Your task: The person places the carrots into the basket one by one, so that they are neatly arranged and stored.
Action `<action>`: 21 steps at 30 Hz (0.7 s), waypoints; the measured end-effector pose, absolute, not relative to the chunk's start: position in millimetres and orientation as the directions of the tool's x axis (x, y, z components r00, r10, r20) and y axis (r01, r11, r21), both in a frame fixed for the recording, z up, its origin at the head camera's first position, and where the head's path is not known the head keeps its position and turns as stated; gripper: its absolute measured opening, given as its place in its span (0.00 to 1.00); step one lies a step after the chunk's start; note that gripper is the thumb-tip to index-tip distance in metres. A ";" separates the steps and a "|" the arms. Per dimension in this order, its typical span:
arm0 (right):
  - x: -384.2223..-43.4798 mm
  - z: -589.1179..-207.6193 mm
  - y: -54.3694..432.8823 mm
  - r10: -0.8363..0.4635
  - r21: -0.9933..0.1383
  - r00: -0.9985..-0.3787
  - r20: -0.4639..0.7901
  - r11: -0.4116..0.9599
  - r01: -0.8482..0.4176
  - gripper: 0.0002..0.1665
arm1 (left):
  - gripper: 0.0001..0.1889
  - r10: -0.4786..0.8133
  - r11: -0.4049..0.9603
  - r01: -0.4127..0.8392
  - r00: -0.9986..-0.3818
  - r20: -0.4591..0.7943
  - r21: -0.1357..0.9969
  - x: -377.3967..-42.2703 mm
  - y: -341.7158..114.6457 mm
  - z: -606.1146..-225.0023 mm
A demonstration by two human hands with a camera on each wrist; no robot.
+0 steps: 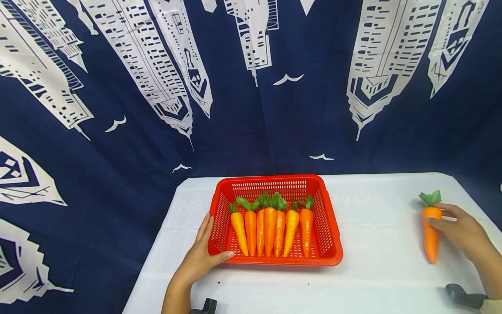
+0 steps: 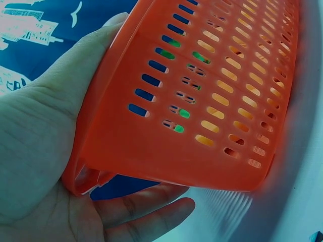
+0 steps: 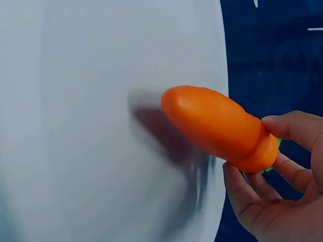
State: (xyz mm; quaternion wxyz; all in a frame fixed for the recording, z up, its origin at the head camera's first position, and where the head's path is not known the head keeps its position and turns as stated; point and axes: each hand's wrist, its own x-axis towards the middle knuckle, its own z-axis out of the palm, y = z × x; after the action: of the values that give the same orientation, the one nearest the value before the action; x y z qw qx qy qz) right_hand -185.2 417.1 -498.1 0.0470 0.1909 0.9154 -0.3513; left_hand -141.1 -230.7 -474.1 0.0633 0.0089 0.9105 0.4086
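Observation:
A red plastic basket (image 1: 282, 261) with slotted walls stands on the white table. Inside lies a row of several orange and yellow-orange carrots (image 1: 269, 226), green leafy tops toward the back. My left hand (image 1: 201, 257) grips the basket's front left corner, thumb over the rim; the left wrist view shows the slotted wall (image 2: 151, 161) close up, with fingers below its corner. Far to the right, my right hand (image 1: 462, 231) pinches a single orange carrot (image 1: 431, 235) near its leafy end. In the right wrist view that carrot (image 3: 217, 126) is held above the white surface, casting a shadow.
The white-covered table (image 1: 376, 226) extends between the basket and the right hand. Behind and to the left hangs a dark blue cloth (image 1: 243, 131) printed with white buildings and birds. Dark wrist devices (image 1: 464, 296) show below the hands.

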 end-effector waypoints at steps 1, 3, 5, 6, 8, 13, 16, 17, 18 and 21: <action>-185.1 -496.3 415.8 0.311 -0.627 -0.927 -0.209 0.685 0.371 0.45 | 0.65 0.067 0.666 -0.037 -0.992 -0.109 0.745 -141.1 -230.8 -474.2; -185.5 -492.6 412.8 0.302 -0.632 -0.932 -0.199 0.688 0.357 0.46 | 0.65 0.066 0.667 -0.038 -0.992 -0.110 0.744 -141.2 -230.9 -474.5; -186.4 -489.7 409.8 0.299 -0.638 -0.935 -0.194 0.685 0.351 0.46 | 0.65 0.066 0.666 -0.039 -0.992 -0.111 0.745 -141.5 -230.9 -474.7; -186.7 -488.2 408.5 0.293 -0.643 -0.937 -0.190 0.684 0.344 0.46 | 0.65 0.065 0.665 -0.040 -0.992 -0.111 0.746 -141.7 -230.9 -474.8; -187.5 -485.1 405.9 0.285 -0.652 -0.941 -0.185 0.681 0.335 0.46 | 0.65 0.065 0.664 -0.040 -0.992 -0.111 0.746 -142.0 -230.8 -475.0; -188.4 -476.6 398.9 0.242 -0.665 -0.960 -0.140 0.696 0.273 0.44 | 0.65 0.064 0.659 -0.043 -0.992 -0.113 0.751 -142.5 -230.6 -475.8; -188.4 -469.8 391.5 0.215 -0.673 -0.970 -0.116 0.701 0.236 0.42 | 0.65 0.063 0.657 -0.044 -0.992 -0.113 0.753 -142.3 -230.6 -476.2; -188.4 -466.9 388.5 0.205 -0.680 -0.972 -0.114 0.697 0.226 0.42 | 0.65 0.062 0.657 -0.045 -0.992 -0.113 0.753 -142.1 -230.5 -476.1; -188.5 -464.2 385.2 0.196 -0.685 -0.975 -0.110 0.695 0.217 0.42 | 0.65 0.061 0.657 -0.045 -0.992 -0.113 0.752 -142.1 -230.4 -476.1; -188.7 -454.0 375.3 0.155 -0.705 -0.982 -0.107 0.685 0.185 0.42 | 0.65 0.061 0.659 -0.045 -0.992 -0.113 0.751 -141.9 -230.1 -475.8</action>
State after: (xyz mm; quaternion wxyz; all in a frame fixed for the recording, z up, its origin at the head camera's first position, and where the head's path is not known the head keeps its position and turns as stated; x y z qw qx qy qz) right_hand -188.7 375.3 -454.0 0.0195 0.0924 0.9177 -0.3858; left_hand -141.9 -230.1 -475.8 0.0641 0.0045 0.9084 0.4131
